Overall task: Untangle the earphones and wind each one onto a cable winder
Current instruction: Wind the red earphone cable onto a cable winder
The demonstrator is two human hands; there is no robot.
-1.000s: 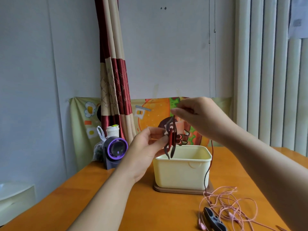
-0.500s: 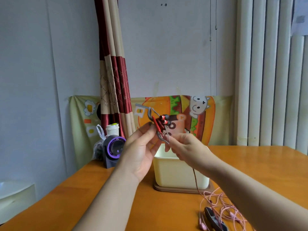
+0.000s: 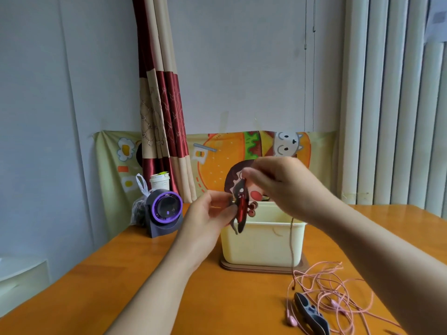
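Left hand (image 3: 208, 213) pinched the winder (image 3: 239, 189) above the box (image 3: 261, 245); right hand (image 3: 275, 187) pinched the red cord (image 3: 292, 238) at its top. Light and limp, it would likely slip unless held taut near the winder. Pink earphones (image 3: 292, 321) lay tangled by the table's (image 3: 121, 286) front right corner

2 earphones (image 3: 292, 238) (image 3: 326, 286), 2 cable winders (image 3: 240, 188) (image 3: 312, 313), 1 box (image 3: 263, 243), 1 fan (image 3: 167, 209)

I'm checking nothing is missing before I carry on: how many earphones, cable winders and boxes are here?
Earphones: 2 (red earphone in hand, pink earphone on the table)
Cable winders: 2 (held winder, table winder)
Boxes: 1 (cream box)
Total: 5
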